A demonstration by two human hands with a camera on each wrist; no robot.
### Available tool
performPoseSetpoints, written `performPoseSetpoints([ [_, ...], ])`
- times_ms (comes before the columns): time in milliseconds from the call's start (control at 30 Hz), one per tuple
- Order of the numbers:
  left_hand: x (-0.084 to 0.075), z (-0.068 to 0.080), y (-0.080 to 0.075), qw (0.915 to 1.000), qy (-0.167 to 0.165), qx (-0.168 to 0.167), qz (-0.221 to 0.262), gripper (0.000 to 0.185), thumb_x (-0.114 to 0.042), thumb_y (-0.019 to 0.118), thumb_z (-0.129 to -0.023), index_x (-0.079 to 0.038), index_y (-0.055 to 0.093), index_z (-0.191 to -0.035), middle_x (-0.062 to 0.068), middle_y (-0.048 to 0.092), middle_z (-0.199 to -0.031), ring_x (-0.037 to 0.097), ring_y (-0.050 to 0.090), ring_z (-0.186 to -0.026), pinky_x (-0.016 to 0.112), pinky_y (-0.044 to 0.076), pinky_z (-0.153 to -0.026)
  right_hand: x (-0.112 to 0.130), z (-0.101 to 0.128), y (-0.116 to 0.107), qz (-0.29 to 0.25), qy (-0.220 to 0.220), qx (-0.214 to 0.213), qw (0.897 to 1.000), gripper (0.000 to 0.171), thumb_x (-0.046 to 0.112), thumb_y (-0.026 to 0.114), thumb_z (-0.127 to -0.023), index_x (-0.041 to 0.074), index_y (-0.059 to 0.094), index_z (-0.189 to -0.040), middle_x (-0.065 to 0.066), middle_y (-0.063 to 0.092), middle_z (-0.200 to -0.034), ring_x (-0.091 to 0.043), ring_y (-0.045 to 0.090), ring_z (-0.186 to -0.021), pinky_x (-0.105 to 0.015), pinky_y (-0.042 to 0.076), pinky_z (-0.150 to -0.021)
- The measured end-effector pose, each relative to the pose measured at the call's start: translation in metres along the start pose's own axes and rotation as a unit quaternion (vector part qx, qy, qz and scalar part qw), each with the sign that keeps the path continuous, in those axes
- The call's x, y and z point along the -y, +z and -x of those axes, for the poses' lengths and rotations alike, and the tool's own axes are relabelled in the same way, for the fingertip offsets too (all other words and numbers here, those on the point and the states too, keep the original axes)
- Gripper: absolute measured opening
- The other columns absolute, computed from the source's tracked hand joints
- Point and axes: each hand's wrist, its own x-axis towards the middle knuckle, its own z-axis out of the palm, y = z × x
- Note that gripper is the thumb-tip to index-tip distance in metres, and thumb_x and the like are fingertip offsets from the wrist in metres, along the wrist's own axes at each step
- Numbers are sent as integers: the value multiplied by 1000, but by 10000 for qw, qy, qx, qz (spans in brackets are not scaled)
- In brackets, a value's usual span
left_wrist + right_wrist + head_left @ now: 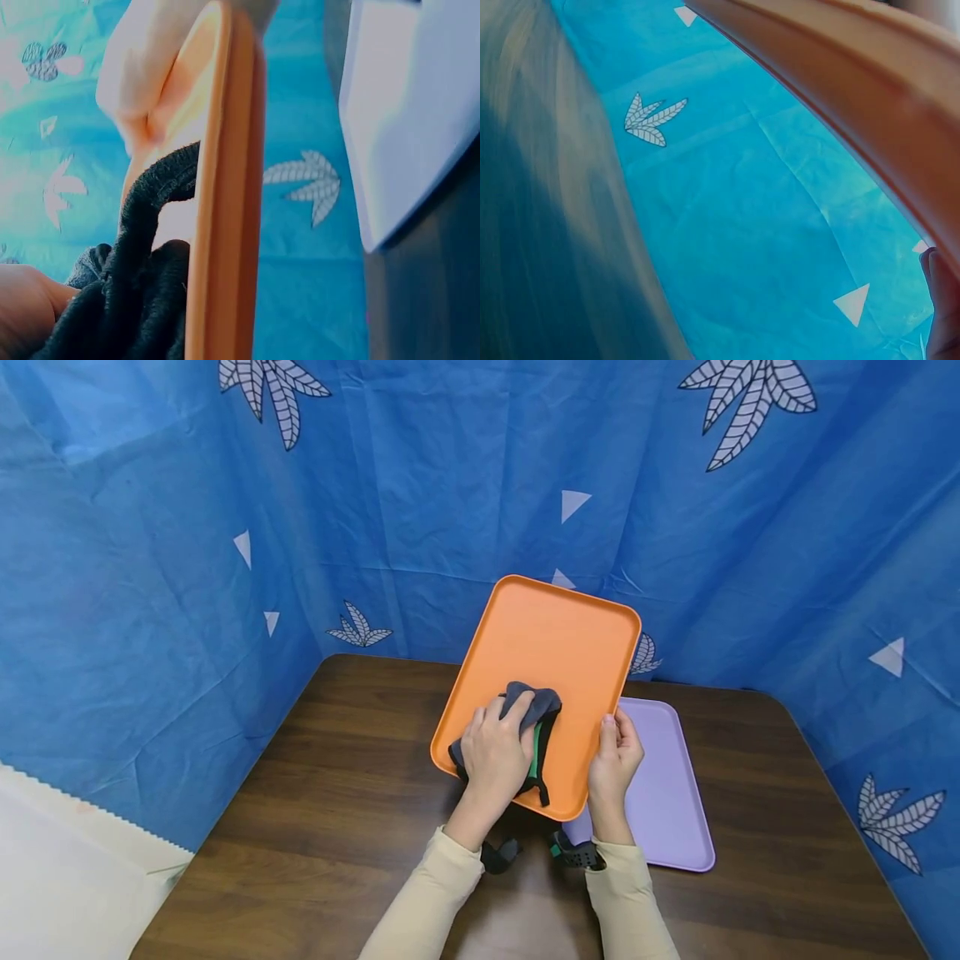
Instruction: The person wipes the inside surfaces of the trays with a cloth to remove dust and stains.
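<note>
An orange tray (562, 635) is held up and tilted over the table, its inner face toward me in the head view. My right hand (617, 760) grips its right edge, thumb on the front. Bunched under my left hand (495, 752) is a dark grey cloth (547, 700) with black edging and a patch of green, held against the lower part of the tray. In the left wrist view the cloth (142, 217) lies folded against the tray's inner side, behind the orange rim (232, 187). The right wrist view has the tray's outer side (855, 82) across its upper right.
A light purple tray (667, 785) lies flat on the brown wooden table (322, 810), partly behind the orange tray and right hand. Blue curtain (442, 485) with leaf prints hangs behind and at both sides. Black straps (577, 852) are on the wrists.
</note>
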Motion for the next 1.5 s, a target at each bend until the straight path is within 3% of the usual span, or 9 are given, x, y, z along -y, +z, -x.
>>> performPoseSetpoints([
  [400, 38, -14, -11, 9975, -693, -35, -126, 33, -28, 65, -79, -32, 60, -112, 4, 62, -97, 23, 53, -71, 35, 46, -57, 2, -2, -2, -51, -23, -4, 10000, 30, 18, 48, -91, -4, 57, -110, -6, 61, -89, -13, 59, -73, -19, 49, -64],
  [633, 44, -12, -12, 9979, -653, -14, -45, 32, -28, 64, -80, -31, 61, -111, 5, 62, -95, 24, 53, -70, 35, 45, -57, 2, -1, -2, 46, 33, 23, 10000, 30, 18, 48, -91, -3, 58, -110, -7, 61, -89, -12, 59, -73, -19, 49, -63],
  [1067, 33, -2, -6, 9991, -412, -39, -53, 31, -29, 64, -80, -29, 61, -111, 5, 61, -98, 22, 54, -73, 35, 46, -56, 1, -2, -3, 94, -72, 41, 9999, 31, 20, 49, -91, -2, 58, -110, -6, 61, -88, -12, 59, -71, -19, 49, -62],
  [1233, 21, 4, -2, 9997, -208, 83, -90, 31, -30, 62, -81, -30, 60, -112, 4, 61, -100, 22, 56, -78, 35, 47, -59, 1, -2, -2, 125, -93, 15, 9999, 30, 19, 48, -91, -3, 58, -110, -4, 61, -86, -11, 59, -70, -19, 50, -62],
  [1500, -6, 12, 2, 9995, 298, 77, -87, 29, -32, 62, -81, -30, 61, -110, 2, 61, -95, 18, 54, -74, 29, 43, -52, 0, -2, -1, 294, -10, -8, 9996, 30, 21, 48, -91, 0, 58, -111, -7, 61, -88, -13, 60, -72, -19, 50, -63],
])
